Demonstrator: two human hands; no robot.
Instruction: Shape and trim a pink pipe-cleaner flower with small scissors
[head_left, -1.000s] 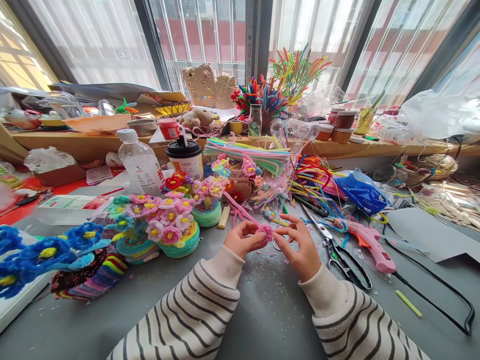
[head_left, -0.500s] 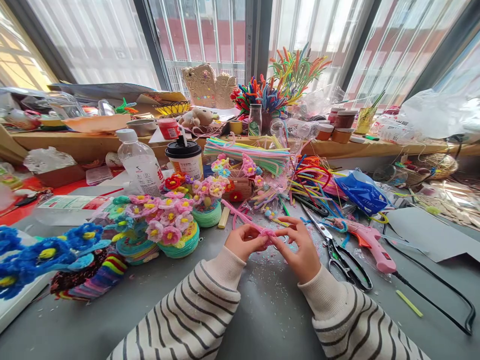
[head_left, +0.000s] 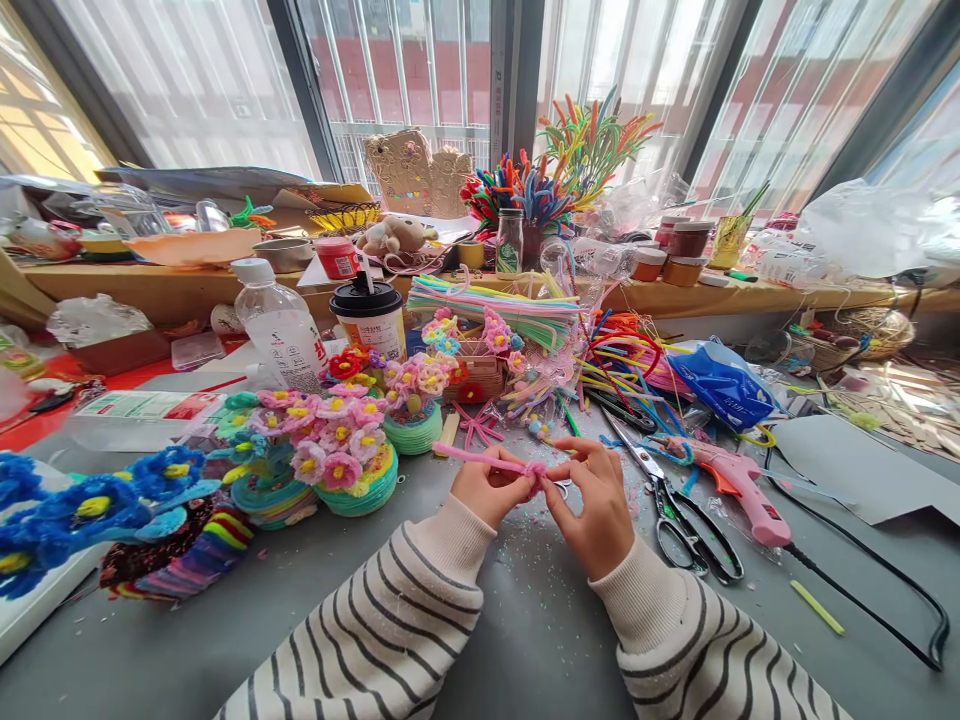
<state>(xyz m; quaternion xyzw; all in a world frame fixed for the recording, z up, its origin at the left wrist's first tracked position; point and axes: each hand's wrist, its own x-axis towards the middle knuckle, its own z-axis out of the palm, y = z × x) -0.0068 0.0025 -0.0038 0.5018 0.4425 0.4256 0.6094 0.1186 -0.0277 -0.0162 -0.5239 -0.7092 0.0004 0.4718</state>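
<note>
Between my two hands is a pink pipe cleaner (head_left: 480, 458), bunched into small loops at one end. Its straight length sticks out to the left over my left hand (head_left: 491, 490), whose thumb and finger pinch the looped end. My right hand (head_left: 596, 500) pinches the same loops from the other side, its remaining fingers bent above. Behind my left hand lie several pink pipe cleaner pieces (head_left: 478, 425). Scissors (head_left: 667, 500) with black handles rest just right of my right hand. Pots of pink pipe cleaner flowers (head_left: 341, 435) stand to the left.
A pink glue gun (head_left: 742, 485) with a black cord lies at right, near a yellow-green stick (head_left: 817, 607). A lidded cup (head_left: 369, 320) and a plastic bottle (head_left: 279, 330) stand at left behind the flowers. Pastel pipe cleaners (head_left: 495, 312) are piled at the back.
The free end of the pink pipe cleaner has swung down and to the left, now lying nearly level. Both hands keep pinching the loops; my right hand has shifted slightly left.
</note>
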